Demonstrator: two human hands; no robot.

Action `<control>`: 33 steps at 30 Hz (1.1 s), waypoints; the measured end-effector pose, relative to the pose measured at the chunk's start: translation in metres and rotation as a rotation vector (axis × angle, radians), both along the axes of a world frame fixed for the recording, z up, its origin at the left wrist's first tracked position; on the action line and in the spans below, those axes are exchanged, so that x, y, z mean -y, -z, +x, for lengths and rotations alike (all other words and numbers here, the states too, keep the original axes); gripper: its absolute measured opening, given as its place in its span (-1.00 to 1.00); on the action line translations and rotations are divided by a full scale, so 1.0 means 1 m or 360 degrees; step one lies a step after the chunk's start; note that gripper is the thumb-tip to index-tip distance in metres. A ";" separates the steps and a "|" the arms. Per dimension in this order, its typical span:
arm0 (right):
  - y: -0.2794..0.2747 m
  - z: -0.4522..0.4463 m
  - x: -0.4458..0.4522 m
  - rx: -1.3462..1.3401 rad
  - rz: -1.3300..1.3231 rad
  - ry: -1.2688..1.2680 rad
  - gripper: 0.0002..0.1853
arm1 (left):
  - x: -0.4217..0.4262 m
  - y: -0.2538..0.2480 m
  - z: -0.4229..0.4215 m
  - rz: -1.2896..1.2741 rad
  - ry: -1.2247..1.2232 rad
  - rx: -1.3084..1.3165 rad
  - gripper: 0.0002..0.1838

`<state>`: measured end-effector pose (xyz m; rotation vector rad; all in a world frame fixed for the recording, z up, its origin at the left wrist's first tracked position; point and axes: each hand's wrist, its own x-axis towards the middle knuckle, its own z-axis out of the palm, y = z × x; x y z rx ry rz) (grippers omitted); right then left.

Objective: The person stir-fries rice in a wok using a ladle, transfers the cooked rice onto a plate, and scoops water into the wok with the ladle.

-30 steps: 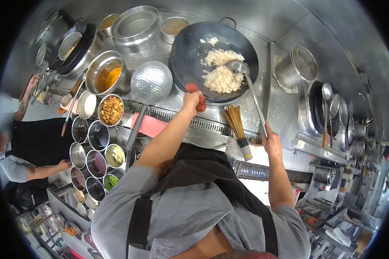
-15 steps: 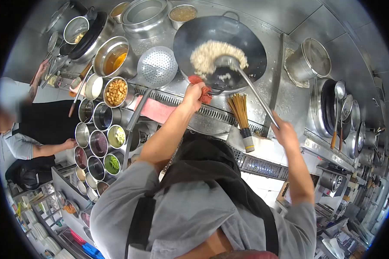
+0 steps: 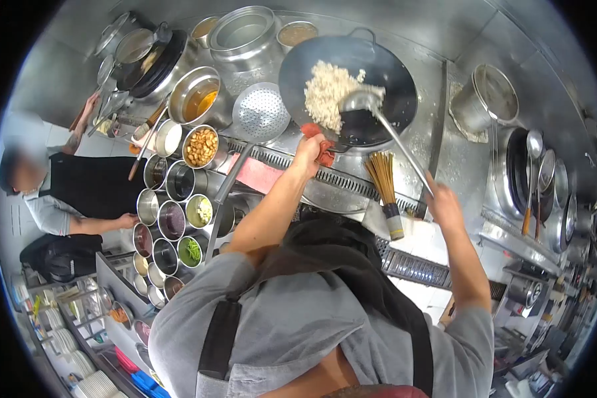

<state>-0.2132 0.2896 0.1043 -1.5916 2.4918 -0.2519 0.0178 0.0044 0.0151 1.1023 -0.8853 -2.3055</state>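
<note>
A large black wok (image 3: 378, 63) holds a heap of pale fried rice (image 3: 331, 89). My left hand (image 3: 308, 154) is closed round a red cloth (image 3: 326, 150) at the wok's near handle. In my right hand (image 3: 443, 202) is the shaft of a long metal ladle (image 3: 404, 149); its bowl rests in the wok against the rice's right side. A bamboo brush (image 3: 385, 186) lies just below the wok, between my hands. Left of the wok, a perforated skimmer (image 3: 261, 113) lies with its handle toward me.
Metal tubs of ingredients (image 3: 199, 146) stand at the left, near a pot of orange liquid (image 3: 196, 96). A co-worker (image 3: 79, 179) stands at the far left. A tall metal pot (image 3: 487, 96) and more woks with ladles (image 3: 530, 172) are at the right.
The rice has shifted in the wok and gathered toward its left side. The ladle has moved with my right hand, which is higher than a second ago. The whole view has shifted.
</note>
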 end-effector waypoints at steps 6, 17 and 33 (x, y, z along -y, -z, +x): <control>-0.008 0.029 0.005 0.0329 -0.0481 0.0186 -0.43 | -0.055 -0.031 0.050 0.0084 -0.0176 0.0220 -0.73; 0.011 0.048 0.015 0.0134 -0.0459 0.0531 -0.40 | -0.008 -0.045 0.008 -0.0445 -0.0330 0.0122 -0.87; -0.077 0.205 0.006 0.2884 -0.0617 0.1225 -0.36 | 0.009 -0.066 0.091 -0.0061 0.0006 0.0171 -0.87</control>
